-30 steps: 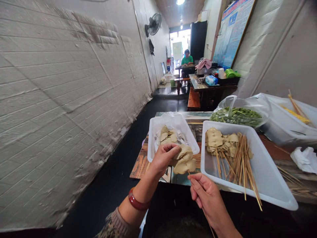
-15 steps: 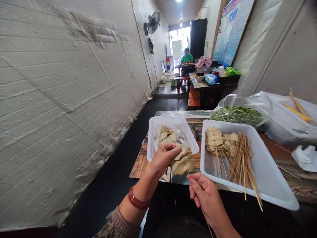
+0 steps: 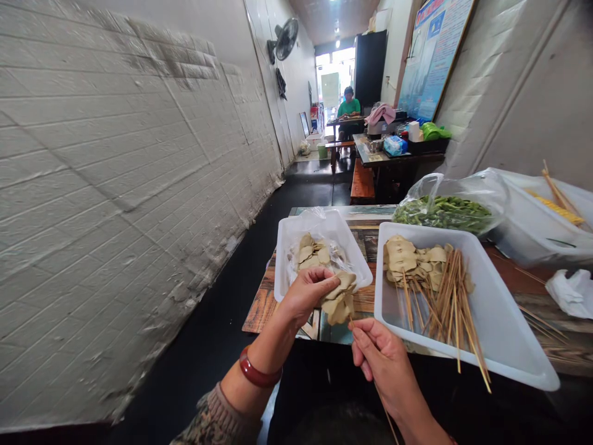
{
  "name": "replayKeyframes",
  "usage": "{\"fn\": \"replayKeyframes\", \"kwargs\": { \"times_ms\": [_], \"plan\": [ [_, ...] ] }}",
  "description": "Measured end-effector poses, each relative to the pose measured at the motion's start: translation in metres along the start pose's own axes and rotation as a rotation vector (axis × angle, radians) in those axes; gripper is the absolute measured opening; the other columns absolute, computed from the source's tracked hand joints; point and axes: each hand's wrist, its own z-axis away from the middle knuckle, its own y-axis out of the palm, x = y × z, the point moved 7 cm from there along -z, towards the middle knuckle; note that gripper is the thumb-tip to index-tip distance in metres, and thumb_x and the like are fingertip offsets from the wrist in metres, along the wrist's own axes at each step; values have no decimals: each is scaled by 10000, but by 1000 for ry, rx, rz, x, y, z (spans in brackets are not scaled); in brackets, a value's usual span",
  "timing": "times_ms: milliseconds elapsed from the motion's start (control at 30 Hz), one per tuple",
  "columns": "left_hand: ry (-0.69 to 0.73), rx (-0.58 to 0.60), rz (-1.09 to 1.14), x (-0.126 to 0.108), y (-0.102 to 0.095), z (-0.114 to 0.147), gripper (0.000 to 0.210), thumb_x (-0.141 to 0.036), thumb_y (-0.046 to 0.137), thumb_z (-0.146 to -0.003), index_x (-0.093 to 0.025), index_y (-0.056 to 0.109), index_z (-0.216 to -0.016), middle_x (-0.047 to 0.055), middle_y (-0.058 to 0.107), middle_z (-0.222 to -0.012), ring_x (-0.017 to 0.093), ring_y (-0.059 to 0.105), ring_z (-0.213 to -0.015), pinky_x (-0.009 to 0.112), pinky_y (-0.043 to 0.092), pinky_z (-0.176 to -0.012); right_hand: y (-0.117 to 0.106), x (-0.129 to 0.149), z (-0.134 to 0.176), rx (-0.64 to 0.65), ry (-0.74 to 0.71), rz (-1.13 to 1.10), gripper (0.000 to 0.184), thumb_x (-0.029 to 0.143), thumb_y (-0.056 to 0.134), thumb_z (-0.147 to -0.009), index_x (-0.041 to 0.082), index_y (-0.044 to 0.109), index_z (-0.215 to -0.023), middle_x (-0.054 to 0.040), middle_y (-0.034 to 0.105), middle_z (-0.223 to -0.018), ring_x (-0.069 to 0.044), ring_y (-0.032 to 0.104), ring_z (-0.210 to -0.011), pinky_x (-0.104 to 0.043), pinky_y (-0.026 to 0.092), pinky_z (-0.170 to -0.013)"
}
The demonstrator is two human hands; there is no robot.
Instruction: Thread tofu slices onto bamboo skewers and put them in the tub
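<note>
My left hand [image 3: 309, 295] pinches a bunch of flat, beige food slices [image 3: 340, 301] between thumb and fingers. Their exact kind I cannot make out. Below them my right hand [image 3: 377, 349] is closed around a thin wooden skewer [image 3: 385, 409], whose upper end meets the lower edge of the slices. Beyond my left hand, a white tray [image 3: 283, 238] lined with clear plastic contains more beige slices [image 3: 314, 252]. A larger white tray [image 3: 504, 334] to the right holds finished-looking skewered slices [image 3: 401, 254], with many sticks [image 3: 456, 303] pointing toward me.
A clear bag of green vegetables [image 3: 447, 213] lies behind the larger tray, beside another white bin [image 3: 546, 232]. Crumpled white tissue [image 3: 572, 293] and loose skewers [image 3: 542, 324] are at the right. A person in green [image 3: 349, 108] sits at a far table; a white wall [image 3: 115, 216] runs along the left.
The held slices have turned slightly and look narrower and more bunched. Both hands keep their grip, with my right hand shifted a little upward.
</note>
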Motion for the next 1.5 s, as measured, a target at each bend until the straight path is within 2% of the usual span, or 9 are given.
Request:
{"fn": "replayKeyframes", "kwargs": {
  "times_ms": [100, 200, 367, 533, 800, 933, 1100, 1233, 1500],
  "plan": [
    [-10, -13, 106, 0, 1, 0, 329, -367, 859, -592, -138, 728, -790, 2, 647, -660, 84, 537, -551, 195, 379, -533, -2, 1, 0, -8, -23, 11, 335, 490, 638, -870, 157, 616, -906, 66, 528, -518, -38, 367, -375, -158, 237, -375],
    [-2, -45, 234, 3, -1, 2, 457, -420, 838, -629, -171, 731, -997, 37, 704, -807, 133, 620, -687, 229, 464, -633, -4, 3, 0, -18, -49, 19, 304, 464, 628, -887, 162, 626, -921, 62, 537, -536, -39, 380, -383, -158, 254, -382],
    [-22, 18, 359, 19, 4, 14, 426, -505, 802, -651, -157, 737, -888, 60, 707, -795, 168, 640, -738, 258, 492, -669, -3, 9, -1, -48, -76, -11, 294, 454, 623, -893, 167, 637, -956, 63, 542, -551, -37, 382, -388, -157, 273, -389],
    [-52, 131, 386, 36, 17, 27, 417, -466, 832, -623, -126, 741, -846, 92, 719, -823, 191, 640, -766, 305, 501, -740, 7, 15, -2, -25, -75, -34, 311, 470, 641, -870, 167, 644, -935, 60, 544, -532, -45, 383, -382, -164, 270, -376],
    [65, -59, 446, 29, 4, 25, 255, -290, 837, -655, -149, 746, -847, 80, 744, -859, 164, 642, -743, 277, 482, -709, 14, 4, -1, 6, -27, 1, 358, 490, 656, -845, 152, 648, -963, 44, 569, -556, -57, 415, -389, -176, 292, -385],
    [100, -132, 451, 24, 2, 25, 330, -252, 855, -618, -152, 739, -911, 81, 747, -910, 179, 657, -781, 272, 488, -689, 16, -7, 3, 1, 9, 31, 351, 504, 631, -858, 157, 632, -910, 58, 535, -510, -55, 370, -364, -174, 243, -362],
    [127, -211, 463, 25, 5, 26, 355, -212, 877, -560, -142, 734, -877, 57, 744, -845, 153, 649, -738, 241, 470, -674, 17, -12, 4, -17, -39, 43, 317, 479, 617, -881, 163, 625, -903, 64, 520, -529, -57, 374, -390, -163, 264, -372],
    [127, -229, 446, 26, 6, 29, 318, -198, 872, -562, -136, 735, -843, 45, 740, -807, 132, 634, -694, 229, 462, -662, 15, -16, 1, -33, -32, 39, 340, 501, 617, -872, 163, 625, -910, 64, 519, -530, -65, 379, -390, -171, 267, -371],
    [73, -164, 441, 40, 13, 31, 363, -252, 872, -581, -132, 731, -893, 75, 741, -836, 170, 666, -758, 269, 500, -743, 14, -8, 1, -40, -55, 28, 342, 504, 612, -878, 163, 620, -904, 63, 510, -536, -72, 368, -402, -190, 260, -389]
  ]
}}
